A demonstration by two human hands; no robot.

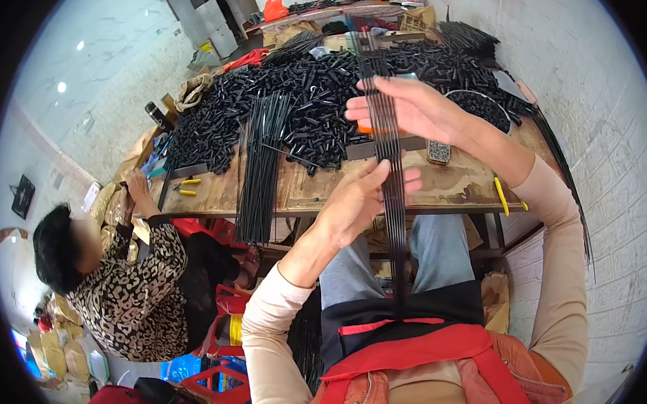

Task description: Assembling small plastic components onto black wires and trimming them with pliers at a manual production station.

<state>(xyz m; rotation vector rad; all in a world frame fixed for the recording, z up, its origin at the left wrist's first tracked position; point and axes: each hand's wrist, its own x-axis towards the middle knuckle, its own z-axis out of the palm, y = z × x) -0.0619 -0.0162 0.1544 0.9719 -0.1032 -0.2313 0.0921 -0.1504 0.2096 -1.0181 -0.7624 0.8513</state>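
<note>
A bundle of long thin black rods (386, 138) stands upright in front of me, its lower end reaching down over my lap. My left hand (356, 204) is closed around its lower part, thumb in front and fingertips showing beyond the rods. Higher up, my right hand (417, 108) holds the same bundle loosely, with its straight fingers behind the rods. A second bundle of dark rods (259, 176) lies over the table's front edge to the left. Behind both hands spreads a large heap of short black tube-like parts (318, 87).
Yellow-handled pliers (188, 187) lie on the wooden table (301, 192) at left; another yellow handle (501, 196) is at right. A small container of metal pieces (439, 152) stands beside a round tray of black parts (478, 110). At left sits another person (136, 289).
</note>
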